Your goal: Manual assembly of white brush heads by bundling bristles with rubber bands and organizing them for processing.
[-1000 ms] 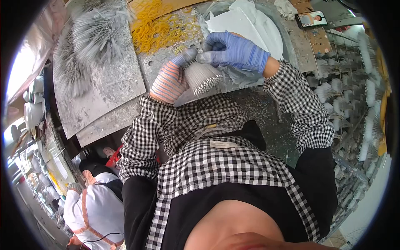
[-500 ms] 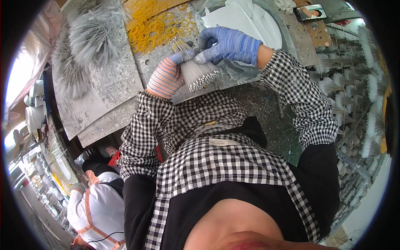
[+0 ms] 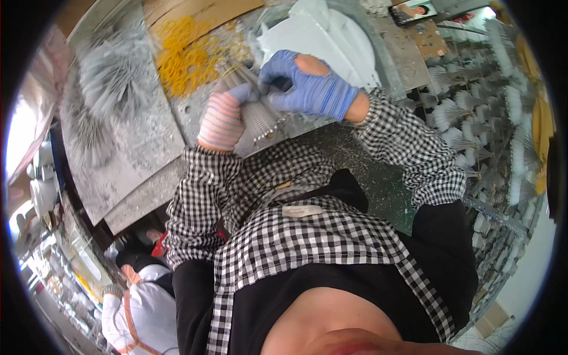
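Observation:
A bundle of thin grey wire stems with white tips (image 3: 261,123) is held over the table's near edge. My left hand (image 3: 220,120), in a pink-striped glove with a blue thumb, is closed round its left side. My right hand (image 3: 316,89) wears a blue glove with skin showing through a hole on its back. Its fingers and thumb curl into a ring and press against the bundle's right side, beside my left thumb. The fingertips of both hands are partly hidden by the stems and gloves.
Yellow rubber bands (image 3: 182,59) lie spread beyond my left hand. A mound of white paste (image 3: 322,35) sits behind my right hand. Grey bristle brushes (image 3: 118,80) are heaped at left; more brushes (image 3: 452,115) fill a right-hand rack. A phone (image 3: 412,10) stands far right; a co-worker (image 3: 142,307) sits lower left.
The whole view has shifted, so the table appears farther left. My right hand has turned, bringing the back of its glove into sight. The bundle's white tips show less, and both hands stay on it.

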Available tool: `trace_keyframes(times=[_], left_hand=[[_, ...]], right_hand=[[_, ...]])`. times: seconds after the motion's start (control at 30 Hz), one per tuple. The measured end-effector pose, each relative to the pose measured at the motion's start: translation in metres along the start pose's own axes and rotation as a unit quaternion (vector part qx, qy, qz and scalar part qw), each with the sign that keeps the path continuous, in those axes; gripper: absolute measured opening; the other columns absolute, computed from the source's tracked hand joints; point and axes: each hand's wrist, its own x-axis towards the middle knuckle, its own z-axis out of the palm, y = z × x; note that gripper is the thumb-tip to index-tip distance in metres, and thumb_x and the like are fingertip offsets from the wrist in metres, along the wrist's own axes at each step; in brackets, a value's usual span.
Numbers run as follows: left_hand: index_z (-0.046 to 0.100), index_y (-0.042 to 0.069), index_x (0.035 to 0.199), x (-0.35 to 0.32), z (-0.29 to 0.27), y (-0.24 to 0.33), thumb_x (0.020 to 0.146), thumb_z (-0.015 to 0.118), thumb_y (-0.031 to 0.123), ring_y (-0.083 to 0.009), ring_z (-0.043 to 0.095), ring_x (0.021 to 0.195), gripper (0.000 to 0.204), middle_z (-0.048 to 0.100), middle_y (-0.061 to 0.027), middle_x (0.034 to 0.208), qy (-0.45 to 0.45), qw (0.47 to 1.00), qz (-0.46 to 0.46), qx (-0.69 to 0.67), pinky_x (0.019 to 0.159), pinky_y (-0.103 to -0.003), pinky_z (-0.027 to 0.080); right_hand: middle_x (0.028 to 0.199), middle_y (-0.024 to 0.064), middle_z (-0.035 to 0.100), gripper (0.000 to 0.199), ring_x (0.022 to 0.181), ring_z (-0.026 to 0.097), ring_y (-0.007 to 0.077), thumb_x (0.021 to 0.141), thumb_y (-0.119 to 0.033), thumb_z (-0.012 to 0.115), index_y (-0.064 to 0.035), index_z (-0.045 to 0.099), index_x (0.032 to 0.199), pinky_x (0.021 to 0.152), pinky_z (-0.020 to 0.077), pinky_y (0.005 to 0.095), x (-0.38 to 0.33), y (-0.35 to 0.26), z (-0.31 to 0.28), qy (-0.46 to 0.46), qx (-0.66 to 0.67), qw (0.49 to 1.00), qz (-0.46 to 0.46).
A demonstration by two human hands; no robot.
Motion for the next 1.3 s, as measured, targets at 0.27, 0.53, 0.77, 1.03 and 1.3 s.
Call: trace_keyframes(times=[0.27, 0.53, 0.77, 1.03, 1.3], left_hand=[[0.047, 0.0, 0.14, 0.005, 0.024, 0.017, 0.08, 0.056, -0.001, -0.0261, 0.065, 0.109, 0.061, 0.064, -0.0151, 0.119, 0.063, 0.996, 0.054, -0.034, 0.097, -0.036, 0.055], [0.048, -0.002, 0.138, 0.016, 0.034, 0.025, 0.078, 0.054, -0.005, -0.0251, 0.066, 0.107, 0.06, 0.065, -0.0151, 0.121, 0.069, 0.995, 0.059, -0.028, 0.096, -0.036, 0.056], [0.048, -0.002, 0.135, 0.025, 0.043, 0.031, 0.081, 0.056, -0.004, -0.0253, 0.067, 0.107, 0.055, 0.066, -0.0168, 0.124, 0.087, 0.99, 0.109, -0.018, 0.094, -0.035, 0.056], [0.052, 0.0, 0.13, 0.05, 0.064, 0.047, 0.082, 0.06, -0.003, -0.022, 0.069, 0.098, 0.048, 0.069, -0.0136, 0.116, 0.079, 0.989, 0.123, 0.02, 0.087, -0.032, 0.058], [0.055, -0.003, 0.129, 0.077, 0.065, 0.046, 0.08, 0.061, -0.004, -0.023, 0.07, 0.094, 0.049, 0.069, -0.0139, 0.113, 0.049, 0.991, 0.119, -0.038, 0.078, -0.032, 0.061]], right_hand=[[0.092, 0.0119, 0.068, 0.025, 0.087, 0.067, 0.0299, 0.072, -0.025, 0.073, -0.0107, 0.074, 0.092, 0.08, 0.0557, 0.0399, -0.002, 0.001, -0.006, 0.061, 0.038, 0.997, -0.036], [0.093, 0.0118, 0.067, 0.029, 0.09, 0.067, 0.0314, 0.07, -0.02, 0.073, -0.0081, 0.073, 0.097, 0.083, 0.0561, 0.0402, -0.004, 0.005, -0.007, 0.136, -0.011, 0.988, -0.071], [0.089, 0.01, 0.07, 0.02, 0.083, 0.069, 0.0301, 0.075, -0.022, 0.073, -0.012, 0.076, 0.092, 0.074, 0.0566, 0.0409, -0.005, -0.001, -0.02, 0.18, -0.189, 0.955, -0.138], [0.082, 0.0116, 0.075, 0.023, 0.072, 0.072, 0.0297, 0.082, -0.029, 0.072, -0.0154, 0.076, 0.101, 0.071, 0.058, 0.0395, -0.001, -0.005, -0.038, 0.135, -0.169, 0.975, 0.044], [0.091, 0.0079, 0.078, 0.025, 0.085, 0.075, 0.0231, 0.081, -0.027, 0.078, -0.0145, 0.075, 0.103, 0.081, 0.0586, 0.0343, 0.004, 0.002, -0.05, 0.15, -0.093, 0.977, 0.123]])
